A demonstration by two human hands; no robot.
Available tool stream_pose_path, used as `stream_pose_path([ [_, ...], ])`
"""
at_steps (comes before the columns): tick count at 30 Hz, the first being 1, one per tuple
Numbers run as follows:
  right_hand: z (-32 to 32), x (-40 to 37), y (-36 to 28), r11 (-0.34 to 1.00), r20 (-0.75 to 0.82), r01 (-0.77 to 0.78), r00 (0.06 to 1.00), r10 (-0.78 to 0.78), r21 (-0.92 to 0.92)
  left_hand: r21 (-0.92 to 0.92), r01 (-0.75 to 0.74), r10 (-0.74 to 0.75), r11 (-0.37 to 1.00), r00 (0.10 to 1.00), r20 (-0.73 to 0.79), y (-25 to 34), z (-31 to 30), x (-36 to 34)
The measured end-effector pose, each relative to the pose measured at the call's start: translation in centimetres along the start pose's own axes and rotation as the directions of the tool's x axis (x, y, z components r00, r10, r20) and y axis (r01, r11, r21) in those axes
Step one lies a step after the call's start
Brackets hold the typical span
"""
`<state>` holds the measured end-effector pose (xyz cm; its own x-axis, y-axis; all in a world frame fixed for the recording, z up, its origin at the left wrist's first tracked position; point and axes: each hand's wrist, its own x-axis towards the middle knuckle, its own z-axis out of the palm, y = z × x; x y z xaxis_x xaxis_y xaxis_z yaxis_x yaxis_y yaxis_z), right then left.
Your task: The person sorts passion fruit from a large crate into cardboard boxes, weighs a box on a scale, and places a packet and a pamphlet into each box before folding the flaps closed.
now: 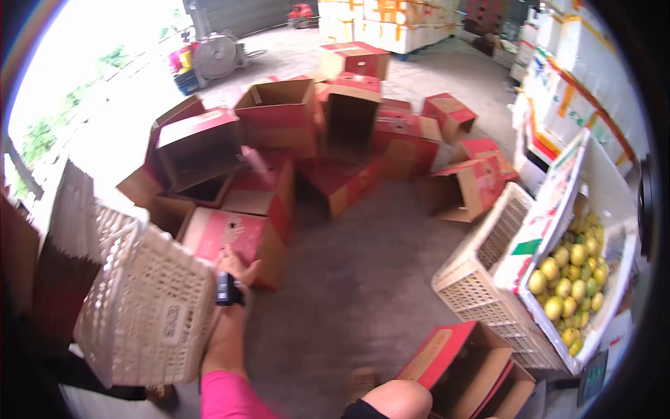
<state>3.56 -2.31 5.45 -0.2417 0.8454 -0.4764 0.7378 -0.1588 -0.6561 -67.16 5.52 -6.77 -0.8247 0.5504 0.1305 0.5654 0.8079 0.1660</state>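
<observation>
My left hand [237, 267], with a dark watch on its wrist and a pink sleeve behind it, reaches forward from the bottom. Its fingers are stretched out and the thumb points right. It lies at the near side of a closed red and brown carton [227, 230], touching it or just over it. Close by on the left stands a tall cream plastic basket [150, 300] with a label. My right hand does not show.
Several red cartons [276, 115] lie in a pile ahead. On the right, a white foam box [614, 272] of yellow-green fruit [572, 279] tilts by cream crates [481, 300]. An open carton [453, 356] is near my knee. A fan [218, 57] and stacked foam boxes [391, 35] stand behind.
</observation>
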Motion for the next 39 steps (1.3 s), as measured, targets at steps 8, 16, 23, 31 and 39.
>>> stream_pose_path([
  [8,3.2,-0.5,-1.2,0.998,0.017,-0.034,0.999,0.033,0.058,0.164,0.131,-0.162,0.978,0.967,0.195,4.0,-1.6,1.9],
  [16,3.0,-0.2,-2.0,1.0,0.019,-0.013,1.0,0.013,0.0,-0.078,-0.105,0.117,0.991,0.979,0.165,12.0,-3.8,-7.7],
  [23,1.8,-1.6,-1.3,1.0,-0.054,0.018,0.998,-0.019,-0.007,0.042,-0.749,0.747,0.662,0.663,0.048,13.4,2.3,-27.1],
  [31,3.3,-3.0,0.5,0.992,-0.041,0.066,0.997,-0.071,-0.109,-0.391,-0.85,0.903,0.353,0.2,0.381,0.1,1.4,-32.2],
  [39,4.6,-0.3,7.9,0.982,-0.497,-0.182,0.849,0.178,0.042,-0.631,-0.527,0.655,0.569,0.754,-0.039,9.6,-7.9,-23.7],
])
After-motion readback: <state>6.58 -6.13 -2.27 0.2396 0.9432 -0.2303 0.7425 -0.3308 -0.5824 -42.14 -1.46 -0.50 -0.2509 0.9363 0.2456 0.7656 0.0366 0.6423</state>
